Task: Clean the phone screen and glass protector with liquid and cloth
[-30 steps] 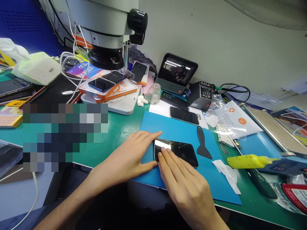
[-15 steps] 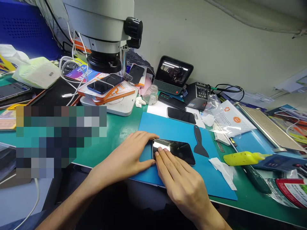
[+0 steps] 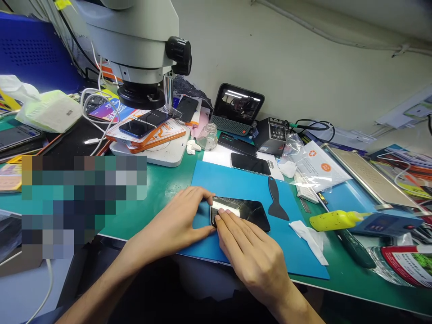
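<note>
A black smartphone [image 3: 253, 216] lies face up on the blue mat [image 3: 216, 173], light glaring off its left part. My left hand [image 3: 180, 216] grips its left end, thumb at the near corner and fingers at the far corner. Across the glass, my right hand [image 3: 254, 247] rests with its fingers stretched out together, fingertips touching the screen near the left end. The right hand covers part of the phone's near edge. Just right of the phone is a dark plastic scraper [image 3: 276, 200]. A crumpled white tissue [image 3: 308, 238] lies at the mat's right side.
A microscope [image 3: 141, 67] overhangs the left, above stacked boxes. Behind the mat are another phone [image 3: 250, 164], a glass jar [image 3: 207, 136] and a smart display [image 3: 238, 105]. A yellow bottle [image 3: 334, 220] lies right. A pixelated patch hides the left front.
The whole view has shifted slightly, so everything on the bench appears a little further left. Both hands keep nearly the same places on the phone.
</note>
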`<action>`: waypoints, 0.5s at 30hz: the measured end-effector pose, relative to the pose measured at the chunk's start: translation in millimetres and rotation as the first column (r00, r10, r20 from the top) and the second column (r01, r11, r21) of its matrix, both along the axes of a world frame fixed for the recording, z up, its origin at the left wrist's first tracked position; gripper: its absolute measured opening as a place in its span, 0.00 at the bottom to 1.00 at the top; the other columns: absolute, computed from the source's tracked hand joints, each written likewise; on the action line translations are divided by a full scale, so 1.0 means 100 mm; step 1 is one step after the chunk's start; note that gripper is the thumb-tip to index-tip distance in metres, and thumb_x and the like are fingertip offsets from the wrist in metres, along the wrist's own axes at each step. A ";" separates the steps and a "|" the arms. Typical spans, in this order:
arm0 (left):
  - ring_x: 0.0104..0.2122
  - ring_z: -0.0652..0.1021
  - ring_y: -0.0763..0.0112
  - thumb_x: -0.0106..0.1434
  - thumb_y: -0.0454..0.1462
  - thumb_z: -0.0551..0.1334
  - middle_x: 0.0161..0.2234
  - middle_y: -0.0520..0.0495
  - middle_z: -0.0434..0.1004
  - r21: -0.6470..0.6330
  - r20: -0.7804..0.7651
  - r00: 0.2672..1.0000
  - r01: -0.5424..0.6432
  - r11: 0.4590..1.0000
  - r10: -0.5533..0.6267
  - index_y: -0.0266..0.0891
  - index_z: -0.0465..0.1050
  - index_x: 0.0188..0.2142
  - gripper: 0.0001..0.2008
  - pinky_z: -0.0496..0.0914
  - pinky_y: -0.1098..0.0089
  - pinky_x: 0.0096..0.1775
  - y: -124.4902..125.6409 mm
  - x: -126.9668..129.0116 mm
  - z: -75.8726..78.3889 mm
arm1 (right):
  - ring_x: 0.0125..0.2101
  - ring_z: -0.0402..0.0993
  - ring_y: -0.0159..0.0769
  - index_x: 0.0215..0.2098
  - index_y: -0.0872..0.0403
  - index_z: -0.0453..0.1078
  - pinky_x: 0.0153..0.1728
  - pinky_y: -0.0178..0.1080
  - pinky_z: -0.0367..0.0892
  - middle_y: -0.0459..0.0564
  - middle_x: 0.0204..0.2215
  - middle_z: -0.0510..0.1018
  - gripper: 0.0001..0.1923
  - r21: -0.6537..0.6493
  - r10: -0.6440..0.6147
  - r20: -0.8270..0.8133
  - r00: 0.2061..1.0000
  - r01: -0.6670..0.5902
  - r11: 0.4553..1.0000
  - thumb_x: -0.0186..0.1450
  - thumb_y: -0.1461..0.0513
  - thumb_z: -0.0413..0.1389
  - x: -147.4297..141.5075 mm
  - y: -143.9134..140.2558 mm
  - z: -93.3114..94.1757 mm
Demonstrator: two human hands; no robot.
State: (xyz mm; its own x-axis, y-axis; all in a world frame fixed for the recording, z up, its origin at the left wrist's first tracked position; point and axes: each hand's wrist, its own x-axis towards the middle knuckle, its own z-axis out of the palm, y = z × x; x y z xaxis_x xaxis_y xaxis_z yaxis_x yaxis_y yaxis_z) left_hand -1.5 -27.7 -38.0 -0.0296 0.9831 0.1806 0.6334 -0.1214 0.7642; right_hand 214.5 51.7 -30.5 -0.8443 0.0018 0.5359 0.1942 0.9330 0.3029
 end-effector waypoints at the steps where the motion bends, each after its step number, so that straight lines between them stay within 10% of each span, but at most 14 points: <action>1: 0.62 0.74 0.53 0.66 0.36 0.70 0.59 0.45 0.76 -0.001 0.003 1.000 0.002 1.000 -0.002 0.47 0.66 0.49 0.16 0.70 0.51 0.62 0.00 0.00 0.00 | 0.52 0.86 0.50 0.54 0.67 0.80 0.50 0.46 0.84 0.66 0.53 0.85 0.14 -0.005 -0.003 -0.006 1.000 0.003 1.000 0.71 0.72 0.60 0.00 0.00 0.01; 15: 0.66 0.73 0.54 0.70 0.37 0.67 0.62 0.46 0.77 0.026 -0.056 0.998 0.032 0.999 -0.031 0.49 0.72 0.49 0.10 0.68 0.48 0.66 0.01 0.01 -0.06 | 0.52 0.85 0.43 0.53 0.63 0.80 0.55 0.44 0.80 0.60 0.51 0.87 0.12 -0.072 -0.049 -0.121 0.991 0.041 0.997 0.74 0.70 0.59 -0.03 0.11 0.12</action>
State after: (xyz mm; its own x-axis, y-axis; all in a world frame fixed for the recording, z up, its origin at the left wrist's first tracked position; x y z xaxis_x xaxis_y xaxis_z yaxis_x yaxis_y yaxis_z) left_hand -0.7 -26.9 -44.0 0.0120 0.9781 0.2078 0.6701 -0.1621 0.7243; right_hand 211.5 62.6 -18.6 -0.7704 0.0790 0.6326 0.2681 0.9404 0.2090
